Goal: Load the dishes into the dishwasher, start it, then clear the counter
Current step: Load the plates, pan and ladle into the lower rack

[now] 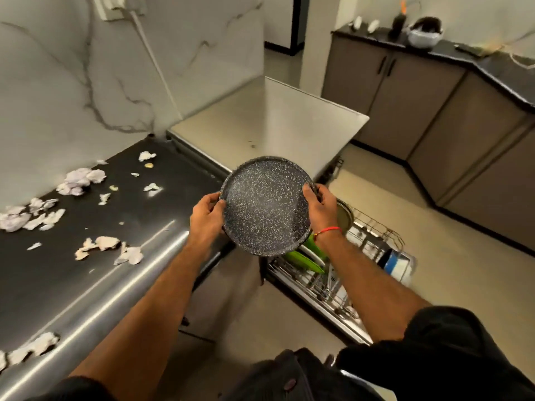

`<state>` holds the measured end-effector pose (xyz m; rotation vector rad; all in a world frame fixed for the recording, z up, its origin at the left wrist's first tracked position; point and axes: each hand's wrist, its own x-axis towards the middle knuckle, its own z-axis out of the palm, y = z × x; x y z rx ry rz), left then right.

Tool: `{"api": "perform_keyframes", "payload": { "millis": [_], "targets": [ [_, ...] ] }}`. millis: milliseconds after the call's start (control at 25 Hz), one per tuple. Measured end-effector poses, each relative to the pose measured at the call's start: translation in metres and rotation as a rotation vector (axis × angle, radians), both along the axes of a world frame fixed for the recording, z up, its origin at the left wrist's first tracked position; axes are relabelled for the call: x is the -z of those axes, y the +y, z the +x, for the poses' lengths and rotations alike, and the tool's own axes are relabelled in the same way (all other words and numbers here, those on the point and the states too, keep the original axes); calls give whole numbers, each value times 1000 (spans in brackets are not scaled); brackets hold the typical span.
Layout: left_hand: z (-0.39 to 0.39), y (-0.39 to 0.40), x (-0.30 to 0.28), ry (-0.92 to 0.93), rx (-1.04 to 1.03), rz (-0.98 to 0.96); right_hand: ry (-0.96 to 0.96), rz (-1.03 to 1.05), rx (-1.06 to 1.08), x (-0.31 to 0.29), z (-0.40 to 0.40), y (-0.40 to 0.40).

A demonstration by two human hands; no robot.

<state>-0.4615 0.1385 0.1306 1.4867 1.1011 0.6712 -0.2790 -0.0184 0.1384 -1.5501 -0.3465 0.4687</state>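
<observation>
Both hands grip a dark speckled plate (267,205) by its rim, the left hand (205,217) at its 9 o'clock edge and the right hand (320,205) at 3 o'clock. The plate is held in the air above the dishwasher rack (373,241), where green plates (307,260) stand at the plate's 5 o'clock, and crumpled paper scraps (81,180) litter the black counter (86,270) at 9 o'clock.

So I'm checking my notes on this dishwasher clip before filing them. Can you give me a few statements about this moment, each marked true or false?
1. Both hands hold the speckled plate, the left hand on one edge and the right hand on the other. True.
2. The plate already stands in the rack. False: it is held in the air above the pulled-out rack.
3. Green dishes sit in the rack. True.
4. The dark counter has been wiped clean. False: torn paper scraps lie scattered on it.
5. A red thread is on the left wrist. False: it is on the right wrist.
</observation>
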Motion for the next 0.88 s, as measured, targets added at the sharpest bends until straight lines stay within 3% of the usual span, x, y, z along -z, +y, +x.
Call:
{"api": "perform_keyframes", "payload": {
  "millis": [160,480,640,880],
  "targets": [
    [85,-47,10,110,154,76,18,31,51,21,73,-82],
    [248,-119,17,424,395,383,-57,-180,50,75,197,-216],
    [309,-129,40,478,485,413,-36,-275,76,107,228,-230],
    [419,-101,110,414,623,367,-23,-456,240,169,289,-207]
  ]
}}
